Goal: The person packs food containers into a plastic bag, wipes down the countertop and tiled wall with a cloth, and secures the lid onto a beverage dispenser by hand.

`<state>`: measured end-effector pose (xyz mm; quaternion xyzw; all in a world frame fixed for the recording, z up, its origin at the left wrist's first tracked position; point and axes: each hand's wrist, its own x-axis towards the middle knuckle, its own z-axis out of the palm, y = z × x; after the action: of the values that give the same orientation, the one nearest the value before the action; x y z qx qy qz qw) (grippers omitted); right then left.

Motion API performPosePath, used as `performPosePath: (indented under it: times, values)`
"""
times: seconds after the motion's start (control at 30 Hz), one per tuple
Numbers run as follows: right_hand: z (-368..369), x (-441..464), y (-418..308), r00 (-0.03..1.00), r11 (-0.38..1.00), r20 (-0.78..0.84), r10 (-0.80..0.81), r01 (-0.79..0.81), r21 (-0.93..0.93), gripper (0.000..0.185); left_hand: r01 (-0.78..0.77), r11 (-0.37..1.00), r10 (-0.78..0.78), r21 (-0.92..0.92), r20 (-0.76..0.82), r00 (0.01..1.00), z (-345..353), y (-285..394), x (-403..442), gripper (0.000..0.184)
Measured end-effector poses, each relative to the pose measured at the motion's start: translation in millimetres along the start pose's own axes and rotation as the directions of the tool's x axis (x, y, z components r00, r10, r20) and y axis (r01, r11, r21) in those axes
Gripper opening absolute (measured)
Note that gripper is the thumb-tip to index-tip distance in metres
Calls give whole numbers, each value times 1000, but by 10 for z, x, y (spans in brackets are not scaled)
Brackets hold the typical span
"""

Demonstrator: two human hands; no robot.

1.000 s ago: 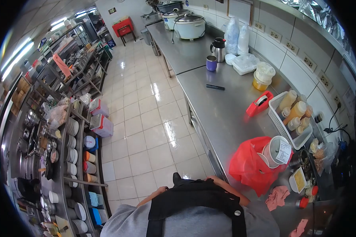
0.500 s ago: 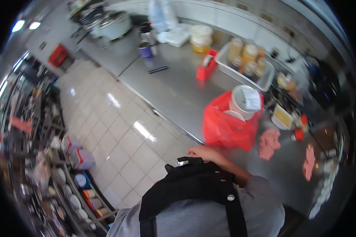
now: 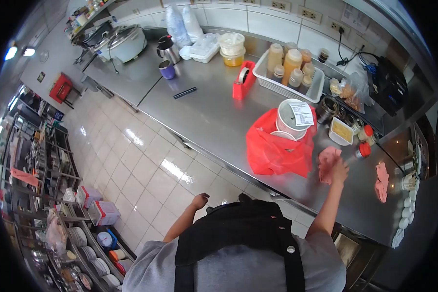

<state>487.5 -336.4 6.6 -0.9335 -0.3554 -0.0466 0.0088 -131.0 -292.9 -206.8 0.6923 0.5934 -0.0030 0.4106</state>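
On the steel counter, my right hand [image 3: 339, 172] reaches down onto a crumpled pink cloth [image 3: 328, 160], its fingers bunched on the near edge. My left hand [image 3: 199, 200] hangs over the floor in front of my body, fingers curled in and nothing visible in it. Left of the cloth stands a red plastic bag [image 3: 272, 153], pulled down around stacked white tubs [image 3: 288, 117]. A printed label [image 3: 301, 114] lies on the upper tub. A small white container of yellow food [image 3: 341, 131] sits just beyond the cloth.
A white basket [image 3: 292, 90] of sauce bottles stands behind the bag, beside a red tape dispenser [image 3: 243, 80]. Red-capped jars [image 3: 363, 150] and a second pink cloth [image 3: 382, 181] lie to the right. The counter's front edge [image 3: 219, 163] runs diagonally; shelves of dishes [image 3: 90, 253] stand at left.
My right hand has moved from in front of my body rightward onto the pink cloth. My left hand has come into view. The bag and tubs look unchanged on the counter.
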Motion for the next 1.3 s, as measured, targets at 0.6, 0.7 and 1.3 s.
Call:
performPosePath:
  times: [0.6,0.7,1.3]
  values:
    - [-1037,-2060,-3402,678,534,103,-728,466,705,42,382,853,-365,-355,118,924,-663,-1877,-1278,30]
    - [-1140,-1832,-3782,721,479,-13,-692,473,739,55,170,857,-299,-487,-202,933,-961,-1851,-1035,22]
    - [614,435,-6566,914,804,-262,-309,399,442,58,-589,792,579,159,-500,644,-4099,1112,2334,40]
